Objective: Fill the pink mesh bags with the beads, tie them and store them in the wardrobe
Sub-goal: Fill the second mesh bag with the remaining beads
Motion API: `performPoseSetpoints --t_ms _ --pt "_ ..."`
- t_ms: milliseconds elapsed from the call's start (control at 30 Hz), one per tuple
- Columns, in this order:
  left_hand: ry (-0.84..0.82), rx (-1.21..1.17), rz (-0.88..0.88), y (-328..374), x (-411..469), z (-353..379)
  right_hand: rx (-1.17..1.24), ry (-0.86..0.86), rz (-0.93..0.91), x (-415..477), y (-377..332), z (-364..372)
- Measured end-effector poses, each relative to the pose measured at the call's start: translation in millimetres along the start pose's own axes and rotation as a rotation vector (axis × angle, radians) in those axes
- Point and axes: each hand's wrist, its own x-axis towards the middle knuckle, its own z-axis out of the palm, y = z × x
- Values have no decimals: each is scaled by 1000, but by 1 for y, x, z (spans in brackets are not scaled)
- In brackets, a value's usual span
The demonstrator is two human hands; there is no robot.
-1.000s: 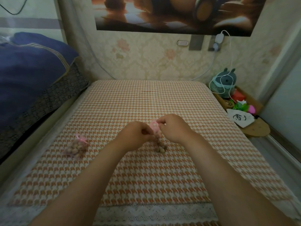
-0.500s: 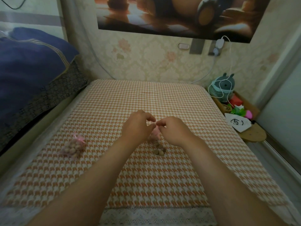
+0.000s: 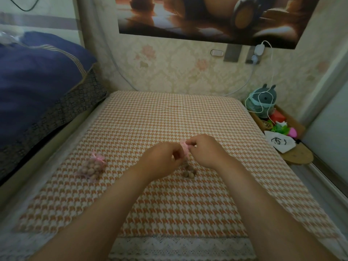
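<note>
Tying step, apparently. Left hand and right hand pinched the pink mesh bag at mid-desk, fingers curled on its neck. Beads lay at six o'clock. A filled bag lay at nine o'clock. The next move probably calls for drawing the tie tight.
</note>
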Motion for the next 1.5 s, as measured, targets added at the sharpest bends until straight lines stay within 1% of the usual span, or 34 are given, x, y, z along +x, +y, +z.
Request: performPoseSetpoints --t_ms 133,233,467,567,633,700,833,900,967,1033,1233,1400,1500 --pt "-111 104 51 0 -9 14 8 5 -17 -1 -2 0" --pt "-173 115 61 1 -9 24 16 13 -17 -1 0 1" --pt "-189 142 51 -3 1 32 41 3 -16 2 2 0" --pt "-189 25 39 -3 4 21 53 -2 -17 2 2 -1" --pt "-126 -104 11 -2 6 10 44 -2 -19 4 3 0" --pt "-10 -205 -28 -3 11 1 36 -6 -21 4 2 0" --pt "238 -290 -102 -4 22 -5 28 -22 -19 2 1 -1" --pt "304 -322 -124 -2 28 -2 33 -25 -25 0 1 -1" --pt "323 -345 -140 1 33 2 32 -18 -31 -1 1 -1" --pt "303 -322 -157 2 36 8 28 -11 -28 -1 1 0" --pt "205 -58 -190 -2 39 17 47 8 -33 -2 2 -1" --pt "115 -83 -242 -4 36 13 73 5 -45 0 4 1" --pt "83 -64 -250 -1 35 11 112 46 -34 0 6 3"
